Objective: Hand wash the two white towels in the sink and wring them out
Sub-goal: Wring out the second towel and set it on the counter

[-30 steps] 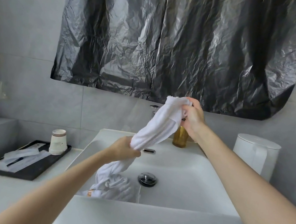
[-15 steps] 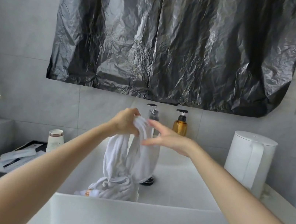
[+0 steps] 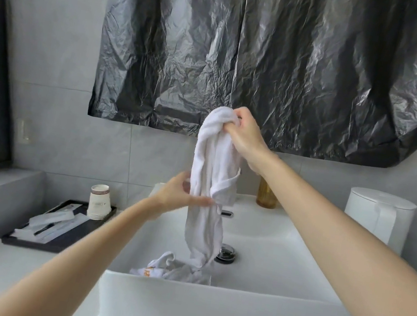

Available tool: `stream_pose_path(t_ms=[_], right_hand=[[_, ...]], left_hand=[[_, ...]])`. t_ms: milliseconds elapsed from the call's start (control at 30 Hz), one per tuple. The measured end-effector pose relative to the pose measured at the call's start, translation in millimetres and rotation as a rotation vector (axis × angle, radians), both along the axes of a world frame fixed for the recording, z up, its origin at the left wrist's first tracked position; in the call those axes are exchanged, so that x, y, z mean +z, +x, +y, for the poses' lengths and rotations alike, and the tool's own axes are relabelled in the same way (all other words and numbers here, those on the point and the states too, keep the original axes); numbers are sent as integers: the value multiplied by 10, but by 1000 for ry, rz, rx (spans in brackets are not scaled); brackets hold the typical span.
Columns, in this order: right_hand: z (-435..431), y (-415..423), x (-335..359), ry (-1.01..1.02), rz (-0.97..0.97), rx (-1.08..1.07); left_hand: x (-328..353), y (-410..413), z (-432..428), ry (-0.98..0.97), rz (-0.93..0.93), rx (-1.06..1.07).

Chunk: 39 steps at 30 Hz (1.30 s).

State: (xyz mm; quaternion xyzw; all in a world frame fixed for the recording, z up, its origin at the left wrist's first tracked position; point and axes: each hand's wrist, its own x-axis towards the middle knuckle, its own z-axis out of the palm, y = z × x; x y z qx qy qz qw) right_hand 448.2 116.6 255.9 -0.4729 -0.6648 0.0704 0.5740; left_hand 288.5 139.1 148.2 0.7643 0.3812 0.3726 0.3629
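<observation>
A white towel (image 3: 210, 174) hangs in a long bunch above the white sink (image 3: 229, 314). My right hand (image 3: 246, 136) grips its top end high in front of the black plastic sheet. My left hand (image 3: 182, 194) closes its fingers and thumb round the towel's middle, lower down. The towel's bottom end trails into the basin. A second white towel (image 3: 173, 271) with an orange mark lies crumpled in the basin at the front left.
A drain plug (image 3: 226, 253) sits in the basin. An amber soap bottle (image 3: 267, 194) stands behind the sink, a white kettle (image 3: 378, 215) at the right. On the left counter a black tray (image 3: 62, 230) holds paper cups (image 3: 98, 202) and wrapped items.
My right hand took the towel's top end and lifted it higher. My left hand let go of the top and moved down to the towel's middle. The towel now hangs stretched out.
</observation>
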Motion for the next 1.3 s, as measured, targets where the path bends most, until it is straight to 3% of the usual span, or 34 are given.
stream_pose_path(t_ms=[233, 333, 600, 767, 933, 1000, 1167, 1300], right_hand=[[19, 81, 161, 60, 141, 38], [29, 245, 43, 35, 177, -24], [75, 542, -403, -76, 202, -117], [61, 522, -653, -310, 121, -74], [-46, 310, -889, -699, -63, 101], [-97, 193, -876, -751, -107, 159], [-95, -112, -539, -592, 16, 375], [-6, -311, -257, -439, 15, 271]], left_hand=[[-165, 37, 19, -109, -55, 21], [-85, -98, 141, -114, -70, 147], [726, -369, 365, 19, -339, 298], [1197, -262, 234, 89, -433, 272], [1175, -196, 217, 87, -410, 304], [1124, -200, 202, 66, -473, 319], [1073, -147, 209, 94, -428, 288], [1112, -193, 195, 158, -336, 250]])
